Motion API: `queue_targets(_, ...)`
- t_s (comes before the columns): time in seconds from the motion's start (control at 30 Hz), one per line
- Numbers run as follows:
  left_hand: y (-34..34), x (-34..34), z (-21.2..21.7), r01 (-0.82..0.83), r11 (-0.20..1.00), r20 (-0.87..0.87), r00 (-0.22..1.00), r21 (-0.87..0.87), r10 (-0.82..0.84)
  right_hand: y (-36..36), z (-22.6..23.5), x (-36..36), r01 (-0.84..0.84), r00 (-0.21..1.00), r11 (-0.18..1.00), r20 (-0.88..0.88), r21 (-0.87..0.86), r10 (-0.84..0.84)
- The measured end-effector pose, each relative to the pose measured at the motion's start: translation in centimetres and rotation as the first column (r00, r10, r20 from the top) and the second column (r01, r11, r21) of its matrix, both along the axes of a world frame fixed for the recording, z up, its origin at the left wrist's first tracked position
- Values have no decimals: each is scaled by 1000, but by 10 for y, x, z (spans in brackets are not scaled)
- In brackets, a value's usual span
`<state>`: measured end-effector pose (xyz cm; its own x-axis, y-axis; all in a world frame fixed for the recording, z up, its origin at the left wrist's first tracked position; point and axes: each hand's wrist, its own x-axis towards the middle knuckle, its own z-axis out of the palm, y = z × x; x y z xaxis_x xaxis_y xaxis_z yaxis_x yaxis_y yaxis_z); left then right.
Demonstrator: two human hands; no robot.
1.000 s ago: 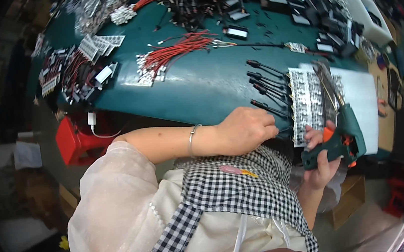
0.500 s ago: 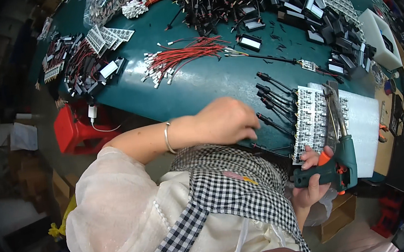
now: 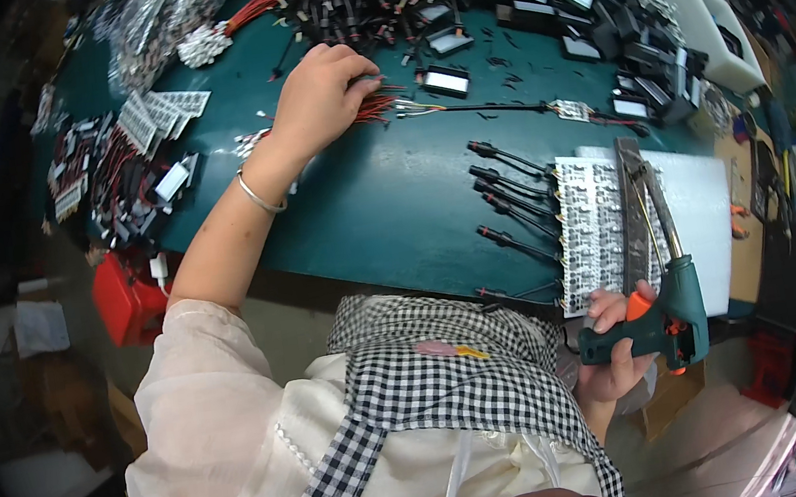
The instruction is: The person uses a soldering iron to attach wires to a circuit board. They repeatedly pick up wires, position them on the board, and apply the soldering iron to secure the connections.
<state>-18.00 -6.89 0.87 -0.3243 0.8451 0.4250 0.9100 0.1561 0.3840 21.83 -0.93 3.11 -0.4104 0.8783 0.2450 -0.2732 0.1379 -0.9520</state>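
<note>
My left hand (image 3: pixel 324 94) is over the bundle of red wires (image 3: pixel 379 107) with white connectors, fingers curled inward at its right end. Whatever may be between the fingertips is hidden. In my right hand (image 3: pixel 614 361) is a green glue gun (image 3: pixel 684 308) with an orange trigger, its long metal nozzle pointing away from me. Beneath the nozzle lies a panel of white circuit boards (image 3: pixel 580 231), crossed by a dark flat strip (image 3: pixel 633 210). Several black cables with plugs (image 3: pixel 510 193) stick out from the panel's left edge.
Black cables (image 3: pixel 358 5) are heaped at the far side, with black cases (image 3: pixel 627 51) to their right. A wired cable (image 3: pixel 490 108) lies across the green table (image 3: pixel 393 209). White foam (image 3: pixel 710 240) sits under the panel. A red stool (image 3: pixel 121 297) stands at left.
My left hand has moved away from my body, up and left, onto the red wires. My right hand still holds the glue gun in nearly the same place. The view has shifted slightly.
</note>
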Motion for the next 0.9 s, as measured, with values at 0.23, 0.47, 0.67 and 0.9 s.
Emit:
queue_targets(0.23, 18, 4, 1, -53, 996, -145, 989, -74, 42, -5, 22, 36, 21, 1000, 992, -15, -126, -23)
queue_targets(0.47, 57, 51, 0, 154, 987, -17, 988, -48, -155, 1, 45, 47, 145, 980, 988, 128, 54, -151)
queue_targets(0.67, 74, 95, 34, 425, 905, 248, 880, -32, -405, 6, 22, 41, 82, 996, 991, -28, -103, -86)
queue_targets(0.9, 42, 202, 78, 886, 461, 73, 457, 51, -887, 2, 16, 16, -44, 987, 957, -162, -287, -3)
